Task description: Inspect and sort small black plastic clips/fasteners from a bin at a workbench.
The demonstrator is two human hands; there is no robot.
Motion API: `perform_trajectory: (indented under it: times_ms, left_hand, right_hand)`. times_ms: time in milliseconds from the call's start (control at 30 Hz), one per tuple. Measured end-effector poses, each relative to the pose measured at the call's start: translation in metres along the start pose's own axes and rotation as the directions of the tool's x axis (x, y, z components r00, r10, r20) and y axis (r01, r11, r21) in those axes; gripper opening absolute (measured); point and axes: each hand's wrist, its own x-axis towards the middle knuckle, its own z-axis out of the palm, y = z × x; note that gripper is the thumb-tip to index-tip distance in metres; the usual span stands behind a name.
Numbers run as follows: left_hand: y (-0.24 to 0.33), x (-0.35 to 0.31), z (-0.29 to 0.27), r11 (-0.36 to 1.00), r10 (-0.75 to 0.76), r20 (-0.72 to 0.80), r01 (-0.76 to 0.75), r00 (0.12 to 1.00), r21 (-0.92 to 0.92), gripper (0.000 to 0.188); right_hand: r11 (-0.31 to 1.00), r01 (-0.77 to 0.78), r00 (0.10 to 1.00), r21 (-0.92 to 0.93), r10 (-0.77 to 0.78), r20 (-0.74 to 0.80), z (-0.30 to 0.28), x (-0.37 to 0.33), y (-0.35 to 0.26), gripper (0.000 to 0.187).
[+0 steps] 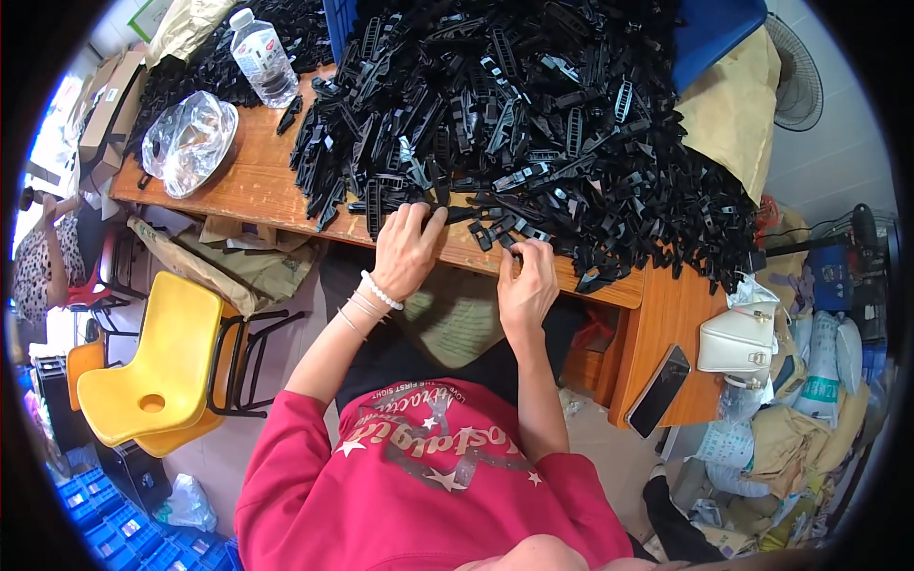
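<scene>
The desk (262, 171) runs across beyond both hands. Over it spreads the heap (514, 86) of black plastic parts, ladder-like strips among them, beginning at the fingertips and rising away from them; I take it to be put there so that every part is a short reach off. Well to the left of the hands, off the desk, a yellow chair (162, 343) stands out of the elbows' way. Beyond the heap, to the right of the hands, a blue bin (728, 38) tilts against it, perhaps to keep parts from spilling.

A white handbag (738, 341) and, nearer, a phone (659, 391) lie right of the right hand, likely kept aside from the parts. Left of the left hand are a clear plastic bag (190, 143) and, farther off, an upright bottle (264, 59).

The hands are apart at the desk's near edge. The left hand (407, 252) has its fingers extended against a dark strip (439, 183); I cannot tell whether it grips it. The right hand (529, 284) brings thumb and forefinger close together beside a small black part (495, 232), perhaps to steady it; whether they pinch it, I cannot tell. Beads (381, 291) circle the left wrist, clear of the parts.
</scene>
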Motion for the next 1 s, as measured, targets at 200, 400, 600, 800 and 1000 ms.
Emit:
perform_trajectory:
  times_ms: [200,400,600,800,1000]
  left_hand:
    - [-0.007,-0.013,-0.02,0.993,-0.114,-0.29,0.099,0.95,-0.068,0.028]
    - [-0.027,-0.011,-0.03,0.834,-0.552,-0.13,0.548,0.824,-0.068,0.041]
    - [-0.014,-0.009,-0.035,0.873,-0.45,-0.173,0.39,0.876,-0.293,0.034]
    - [0.006,-0.01,-0.007,0.974,0.167,0.047,-0.157,0.985,-0.164,0.02]
    - [0.007,-0.018,-0.004,0.958,0.08,-0.023,-0.083,0.997,-0.275,0.018]
  right_hand:
    - [0.938,-0.258,0.966,0.232,0.246,0.082,-0.01,-0.006,-0.004,0.038]
    - [0.875,-0.144,0.988,0.462,0.099,0.121,-0.002,-0.007,-0.012,0.026]
    - [0.591,-0.439,0.889,0.677,0.394,0.233,-0.008,-0.011,-0.011,0.025]
    - [0.98,-0.116,0.981,0.161,0.088,0.172,-0.015,-0.009,0.005,0.027]
    - [0.964,-0.192,0.965,0.187,0.15,0.215,-0.025,-0.011,0.011,0.025]
